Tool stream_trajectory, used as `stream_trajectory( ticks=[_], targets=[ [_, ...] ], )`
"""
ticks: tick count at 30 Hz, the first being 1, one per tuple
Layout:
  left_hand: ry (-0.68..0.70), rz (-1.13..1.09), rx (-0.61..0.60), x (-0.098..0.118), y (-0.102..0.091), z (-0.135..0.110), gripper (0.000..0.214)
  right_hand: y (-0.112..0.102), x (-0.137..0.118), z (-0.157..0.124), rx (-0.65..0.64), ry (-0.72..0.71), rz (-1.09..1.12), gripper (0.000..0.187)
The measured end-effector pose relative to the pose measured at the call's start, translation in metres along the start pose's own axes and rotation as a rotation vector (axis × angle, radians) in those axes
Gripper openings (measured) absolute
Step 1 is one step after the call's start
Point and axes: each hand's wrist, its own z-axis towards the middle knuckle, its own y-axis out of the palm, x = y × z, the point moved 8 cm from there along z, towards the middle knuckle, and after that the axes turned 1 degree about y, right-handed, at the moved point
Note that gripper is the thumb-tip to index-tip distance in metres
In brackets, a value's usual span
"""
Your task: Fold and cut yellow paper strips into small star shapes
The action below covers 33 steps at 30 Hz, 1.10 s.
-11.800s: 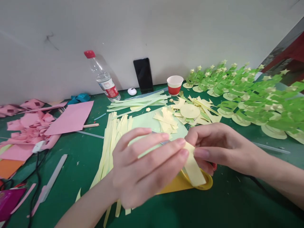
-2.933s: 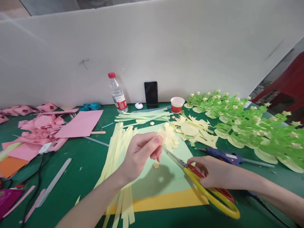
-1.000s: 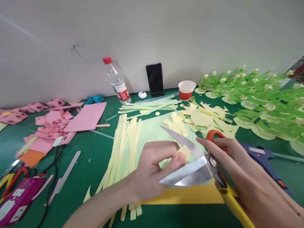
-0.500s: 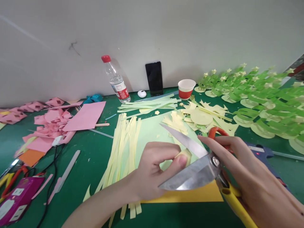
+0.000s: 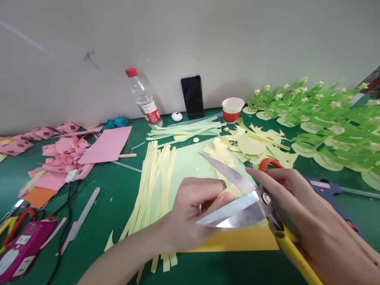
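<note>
My right hand (image 5: 308,213) grips a pair of scissors (image 5: 237,213) with orange and yellow handles, its blades spread apart. Between the blades is a small piece of pale yellow paper (image 5: 233,190), pinched in the thumb and curled fingers of my left hand (image 5: 196,209). The lower blade passes in front of my left thumb and hides part of it. Under both hands lie a light green sheet (image 5: 187,162) and a yellow-orange sheet (image 5: 237,242). Pale yellow paper strips (image 5: 157,178) lie to the left of my left hand.
Cream scraps (image 5: 252,144) lie beyond the scissors, with green paper plants (image 5: 320,126) at right. A paper cup (image 5: 232,111), phone (image 5: 192,97) and bottle (image 5: 147,105) stand by the wall. Pink paper (image 5: 107,144) and a purple power strip (image 5: 25,245) are left; a glue gun (image 5: 323,188) is right.
The scissors' lower blade has moved up a little, narrowing the gap between the blades around the yellow paper. My left hand stays almost where it was.
</note>
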Motion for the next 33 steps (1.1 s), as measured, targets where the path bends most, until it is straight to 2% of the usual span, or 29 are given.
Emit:
stream_trajectory(
  ticks=[5, 8, 17, 20, 21, 22, 29, 33],
  targets=[
    [-0.067, 0.004, -0.025, -0.0059, 0.0016, -0.0001, 0.046, -0.0019, -0.0023, 0.0001, 0.012, -0.016, -0.012, 0.056],
    [-0.057, 0.009, -0.030, -0.0062, 0.0022, -0.0004, 0.046, -0.0036, -0.0031, 0.0007, 0.032, -0.028, -0.019, 0.056],
    [-0.084, -0.038, -0.024, -0.0082, 0.0035, -0.0002, 0.046, 0.0015, -0.0010, -0.0018, -0.022, -0.017, -0.001, 0.061],
    [-0.077, -0.025, -0.024, -0.0077, 0.0038, -0.0001, 0.046, 0.0012, 0.0003, -0.0041, -0.029, -0.021, 0.009, 0.059],
    [-0.070, -0.020, -0.023, -0.0071, 0.0038, -0.0001, 0.046, 0.0047, 0.0010, -0.0052, -0.075, -0.020, 0.013, 0.059],
    [-0.063, -0.013, -0.024, -0.0065, 0.0040, 0.0000, 0.047, 0.0003, 0.0011, -0.0059, -0.021, -0.027, 0.004, 0.061],
    [-0.048, 0.006, -0.002, -0.0042, 0.0037, 0.0024, 0.049, 0.0024, 0.0029, -0.0058, -0.056, -0.022, 0.028, 0.059],
    [-0.018, -0.002, -0.022, -0.0015, 0.0048, 0.0017, 0.040, 0.0022, 0.0009, -0.0035, -0.049, -0.035, 0.009, 0.056]
  ],
)
